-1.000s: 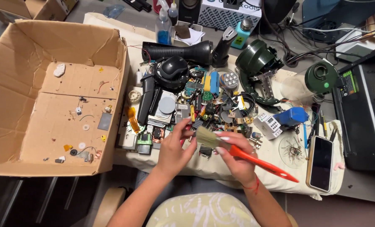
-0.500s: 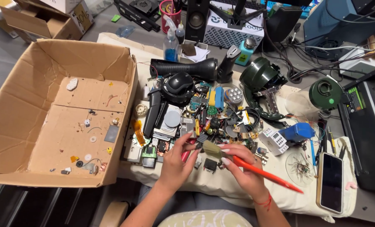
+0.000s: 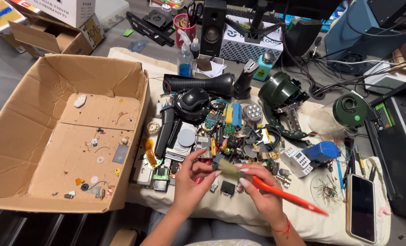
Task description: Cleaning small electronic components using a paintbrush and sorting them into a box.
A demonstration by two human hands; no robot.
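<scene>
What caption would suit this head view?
Two hands hold an orange-handled brush over scattered electronic parts beside an open cardboard box.

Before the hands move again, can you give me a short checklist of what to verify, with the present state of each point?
1. Right hand grips the orange-handled brush: ok.
2. Left hand fingers meet the brush bristles: ok.
3. A small part pinched at the bristles: cannot tell, fingers hide it.
4. Pile of small electronic parts lies just beyond the hands, close to them: not ok.
5. Open cardboard box stands on the left, with free floor: ok.
6. Phone lies near the brush handle tip, apart: ok.
</scene>
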